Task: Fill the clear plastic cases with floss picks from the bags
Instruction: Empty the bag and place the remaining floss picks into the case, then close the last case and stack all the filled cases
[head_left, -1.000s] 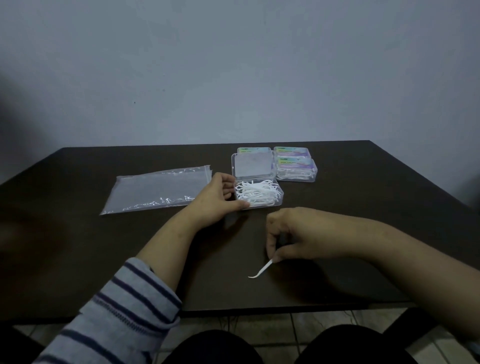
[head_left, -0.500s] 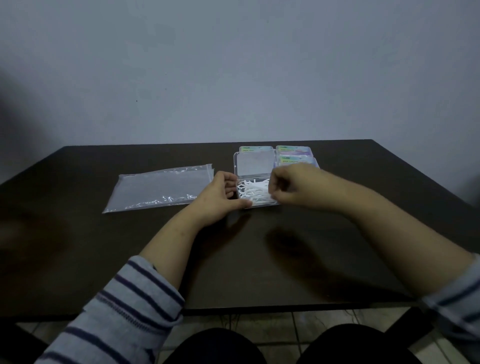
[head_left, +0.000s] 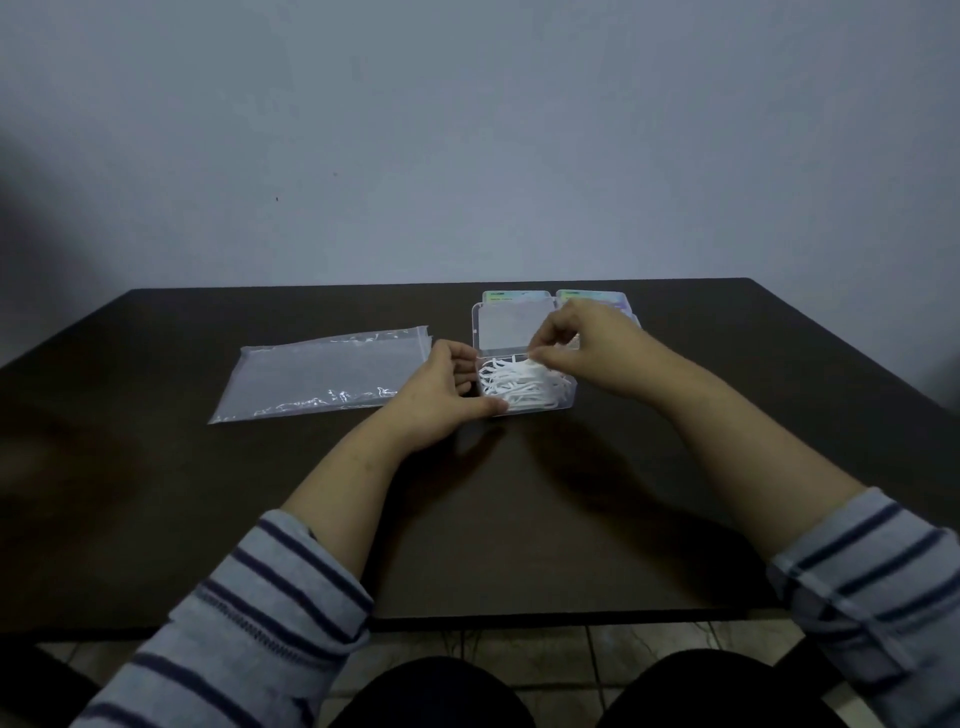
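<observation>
Dark surface (head_left: 519, 519) carries my open clear case (head_left: 563, 402); left hand (head_left: 441, 395) grips its near corner to steady it, right hand (head_left: 587, 348) pinches floss picks (head_left: 519, 387) over the pile; 1 near-empty bag (head_left: 322, 374) lies left.

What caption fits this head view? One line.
Left hand steadies open clear plastic case while right hand adds white floss picks.

Plain home-like room: dark wooden table (head_left: 675, 519), bare grey wall (head_left: 467, 130), tiled floor (head_left: 571, 654)
</observation>
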